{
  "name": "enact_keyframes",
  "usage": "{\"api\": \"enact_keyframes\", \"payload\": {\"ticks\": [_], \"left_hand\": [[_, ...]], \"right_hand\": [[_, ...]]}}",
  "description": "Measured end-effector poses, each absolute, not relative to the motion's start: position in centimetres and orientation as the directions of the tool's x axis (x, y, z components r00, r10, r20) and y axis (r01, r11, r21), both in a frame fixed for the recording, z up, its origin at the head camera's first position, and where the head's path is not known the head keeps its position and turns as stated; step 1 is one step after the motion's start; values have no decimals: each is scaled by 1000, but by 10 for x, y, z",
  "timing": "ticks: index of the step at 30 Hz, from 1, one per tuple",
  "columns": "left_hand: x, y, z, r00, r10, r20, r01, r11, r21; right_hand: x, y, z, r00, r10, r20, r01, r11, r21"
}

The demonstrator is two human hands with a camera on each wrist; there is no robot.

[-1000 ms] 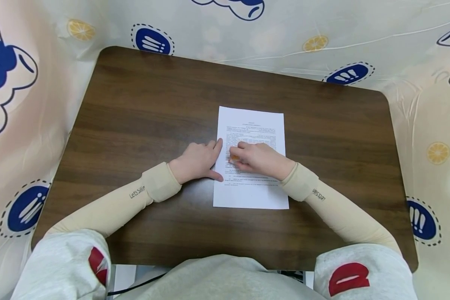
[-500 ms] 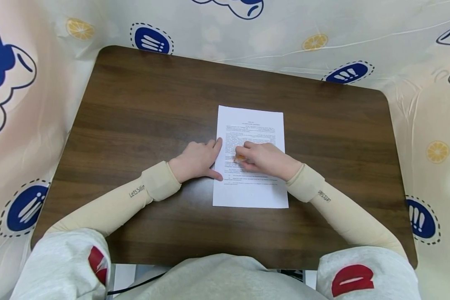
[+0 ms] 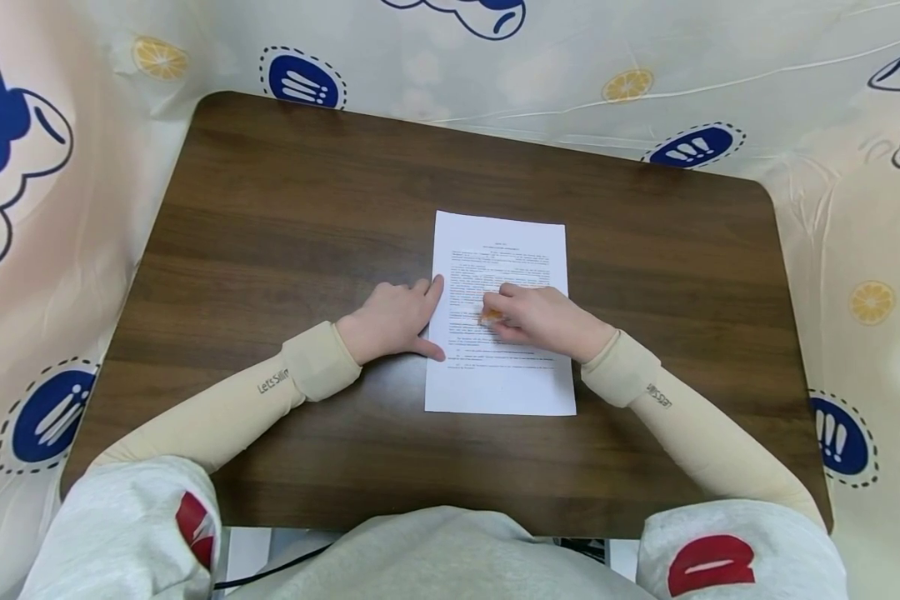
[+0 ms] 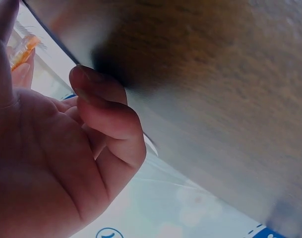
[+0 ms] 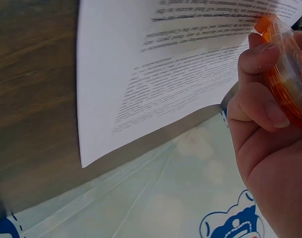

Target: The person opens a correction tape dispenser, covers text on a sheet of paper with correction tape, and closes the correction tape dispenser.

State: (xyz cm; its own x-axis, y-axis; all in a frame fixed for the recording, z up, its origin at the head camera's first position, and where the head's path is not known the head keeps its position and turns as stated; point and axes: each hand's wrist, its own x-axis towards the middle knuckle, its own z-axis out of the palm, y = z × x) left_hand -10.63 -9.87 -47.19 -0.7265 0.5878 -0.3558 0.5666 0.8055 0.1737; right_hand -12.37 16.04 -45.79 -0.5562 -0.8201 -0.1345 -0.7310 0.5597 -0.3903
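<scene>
A white sheet of printed paper lies on the brown table. My left hand rests at its left edge, with thumb and forefinger spread onto the margin and other fingers bent, holding nothing. Over the middle of the text, my right hand grips a clear and orange correction tape dispenser between thumb and curled fingers. Its orange tip points down at the printed lines in the right wrist view. From the head, only a little of the correction tape shows. Whether the tip touches the paper cannot be told.
The dark wooden table has rounded corners and extends well past the sheet on all sides. A pale patterned curtain hangs behind and beside it. A black cable runs below the front edge.
My right hand has slid to the right across the text with the correction tape in its grip. The left hand and the sheet stay where they were.
</scene>
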Motion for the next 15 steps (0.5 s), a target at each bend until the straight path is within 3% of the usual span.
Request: {"api": "enact_keyframes", "payload": {"ticks": [15], "left_hand": [[-106, -98, -471, -732, 586, -348, 562, 808, 177]], "right_hand": [[-120, 180, -456, -578, -808, -118, -728, 575, -374]]}}
